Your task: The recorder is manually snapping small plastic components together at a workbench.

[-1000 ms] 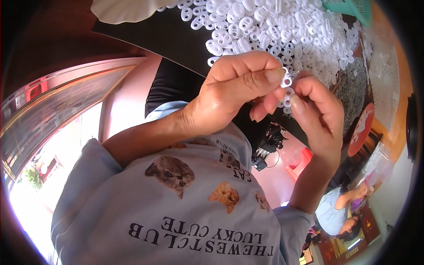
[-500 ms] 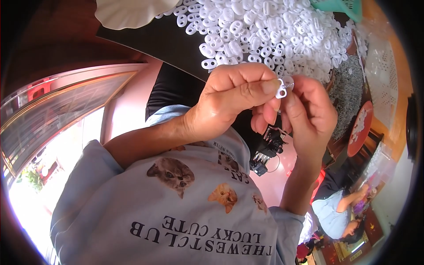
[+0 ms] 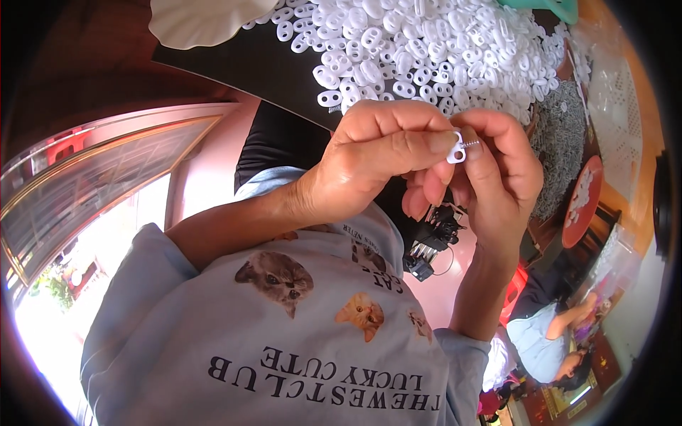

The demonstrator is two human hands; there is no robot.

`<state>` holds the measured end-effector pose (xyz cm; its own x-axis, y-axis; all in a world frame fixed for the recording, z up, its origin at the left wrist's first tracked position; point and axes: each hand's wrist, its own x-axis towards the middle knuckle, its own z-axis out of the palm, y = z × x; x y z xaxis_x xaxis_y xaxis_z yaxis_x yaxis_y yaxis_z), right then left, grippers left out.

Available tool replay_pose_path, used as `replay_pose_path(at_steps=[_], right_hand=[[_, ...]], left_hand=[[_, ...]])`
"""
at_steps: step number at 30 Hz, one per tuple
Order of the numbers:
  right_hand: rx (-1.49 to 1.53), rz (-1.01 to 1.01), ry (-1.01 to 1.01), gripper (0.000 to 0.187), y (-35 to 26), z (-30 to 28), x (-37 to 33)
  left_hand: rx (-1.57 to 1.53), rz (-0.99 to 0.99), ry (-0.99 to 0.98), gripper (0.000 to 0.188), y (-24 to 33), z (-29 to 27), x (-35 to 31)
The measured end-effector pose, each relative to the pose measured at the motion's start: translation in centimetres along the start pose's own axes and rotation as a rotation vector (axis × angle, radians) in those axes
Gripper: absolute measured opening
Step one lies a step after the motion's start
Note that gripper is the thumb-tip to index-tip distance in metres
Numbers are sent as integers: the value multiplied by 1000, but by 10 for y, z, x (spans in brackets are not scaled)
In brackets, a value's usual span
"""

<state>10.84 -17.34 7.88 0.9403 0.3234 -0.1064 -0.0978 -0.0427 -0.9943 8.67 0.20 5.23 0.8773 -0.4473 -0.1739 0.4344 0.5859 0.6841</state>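
Since the earlier frames both hands have drifted a little to the right and lifted slightly toward the pile, and the small white part has turned so that one hole now faces the camera. The left hand (image 3: 369, 160) is closed in a pinch: thumb and forefinger grip one white plastic piece (image 3: 455, 149) with two holes, held at the fingertips. The right hand (image 3: 497, 177) meets it from the other side, its thumb and forefinger holding one small metal spring (image 3: 472, 143) against the piece's edge; its other fingers curl loosely below. The two hands touch at the fingertips.

Just above and behind the hands lies a heap of white plastic pieces (image 3: 440, 42), far too many to count, spread on a black sheet (image 3: 263, 64). To the right of the right hand lies a grey mass of small metal parts (image 3: 561, 142), also uncountable. Below the hands hangs one black clip bundle (image 3: 433, 238). Further below the right hand, another person (image 3: 547, 334) in a light blue top sits.
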Motion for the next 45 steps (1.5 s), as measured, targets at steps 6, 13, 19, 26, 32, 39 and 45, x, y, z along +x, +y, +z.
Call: replay_pose_path(at_steps=[6, 13, 19, 26, 32, 39, 45], right_hand=[[-69, -27, -122, 24, -1, -8, -5], [-193, -193, -98, 21, 7, -13, -5], [-615, -288, -288, 11, -11, -31, 7], [-465, -163, -357, 9, -11, -27, 8], [-242, 41, -89, 12, -7, -34, -2], [-279, 37, -163, 15, -20, -32, 4], [-311, -8, -222, 16, -23, -26, 8]], left_hand=[[-173, 4, 55, 23, 0, 1, 2], [-194, -59, 10, 23, 3, 1, 6], [-162, -66, 79, 23, 9, 2, 5], [-125, -83, 73, 21, 11, 3, 7], [9, -34, -2, 20, 10, -1, 3], [280, 80, 14, 12, 9, 0, -3], [320, 116, -3, 12, 8, -3, -5]])
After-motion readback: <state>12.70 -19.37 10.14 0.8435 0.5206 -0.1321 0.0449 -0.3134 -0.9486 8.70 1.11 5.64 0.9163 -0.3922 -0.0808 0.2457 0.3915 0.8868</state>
